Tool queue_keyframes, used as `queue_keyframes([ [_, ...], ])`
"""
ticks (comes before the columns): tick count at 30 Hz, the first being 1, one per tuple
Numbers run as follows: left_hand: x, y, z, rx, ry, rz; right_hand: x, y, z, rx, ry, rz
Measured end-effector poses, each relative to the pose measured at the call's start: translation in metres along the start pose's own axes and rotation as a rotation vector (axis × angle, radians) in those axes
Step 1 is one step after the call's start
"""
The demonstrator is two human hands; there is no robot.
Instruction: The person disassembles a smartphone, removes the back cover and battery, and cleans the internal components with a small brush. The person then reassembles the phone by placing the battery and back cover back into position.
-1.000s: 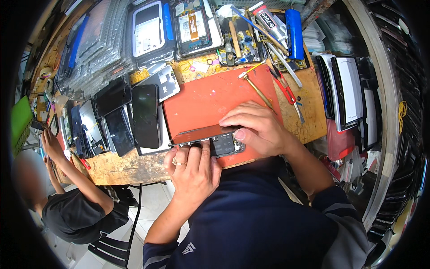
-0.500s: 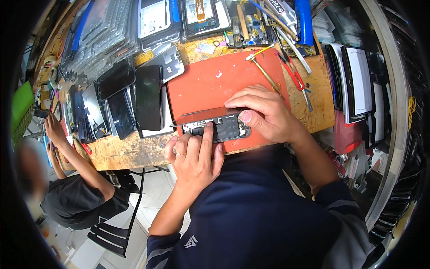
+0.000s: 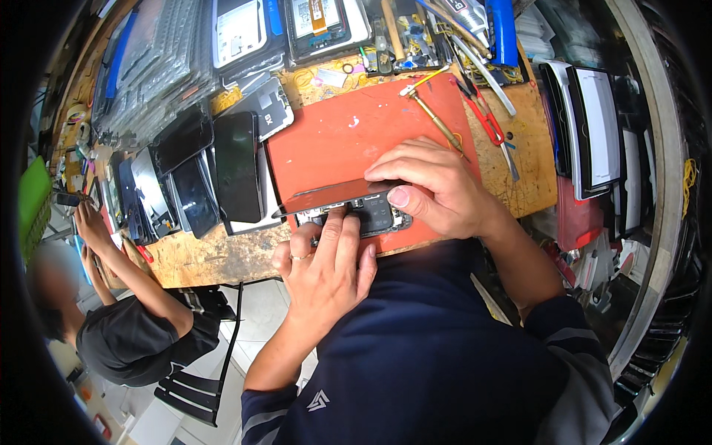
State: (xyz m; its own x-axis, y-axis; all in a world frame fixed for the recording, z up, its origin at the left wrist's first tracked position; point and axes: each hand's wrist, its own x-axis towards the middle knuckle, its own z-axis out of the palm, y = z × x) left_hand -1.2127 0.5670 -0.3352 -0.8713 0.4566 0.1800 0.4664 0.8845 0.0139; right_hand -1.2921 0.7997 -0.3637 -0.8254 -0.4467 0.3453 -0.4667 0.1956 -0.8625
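An opened smartphone (image 3: 377, 216) lies near the front edge of the red work mat (image 3: 326, 141), its inner parts and dark battery exposed. Its thin dark screen panel (image 3: 326, 197) stands tilted along the far long side. My right hand (image 3: 437, 189) is closed on the panel's right end, fingers behind it and thumb in front. From the near side, my left hand (image 3: 324, 256) reaches over the phone with fingers apart. Two of its fingertips press inside the phone below the panel, partly hidden by it. The left thumb rests by the near edge and grips nothing.
Several dark phone screens (image 3: 237, 167) lie left of the mat. A brass-coloured screwdriver (image 3: 437, 119) and red-handled pliers (image 3: 486, 119) lie at its right. Stacked clear plastic trays (image 3: 159, 67) stand at the back left. A co-worker (image 3: 133, 326) sits at the left.
My left fingertips have shifted slightly and now two press inside the phone, where one pointed before. The screen panel shows more of its face. My right hand keeps its grip.
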Motion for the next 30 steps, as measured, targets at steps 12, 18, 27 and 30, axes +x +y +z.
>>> queue_keyframes([
  [12,0.007,0.001,-0.006,-0.043,-0.041,-0.032,0.000,0.001,0.002,0.028,0.026,-0.009],
  [18,0.005,-0.004,-0.006,-0.065,-0.095,-0.010,0.001,0.002,0.002,0.020,0.005,-0.023],
  [27,-0.003,-0.002,-0.003,-0.187,0.038,0.033,0.000,0.002,0.002,0.021,0.017,-0.023],
  [30,-0.001,0.002,0.000,-0.165,0.034,0.048,0.001,0.003,0.003,0.016,0.018,-0.035],
])
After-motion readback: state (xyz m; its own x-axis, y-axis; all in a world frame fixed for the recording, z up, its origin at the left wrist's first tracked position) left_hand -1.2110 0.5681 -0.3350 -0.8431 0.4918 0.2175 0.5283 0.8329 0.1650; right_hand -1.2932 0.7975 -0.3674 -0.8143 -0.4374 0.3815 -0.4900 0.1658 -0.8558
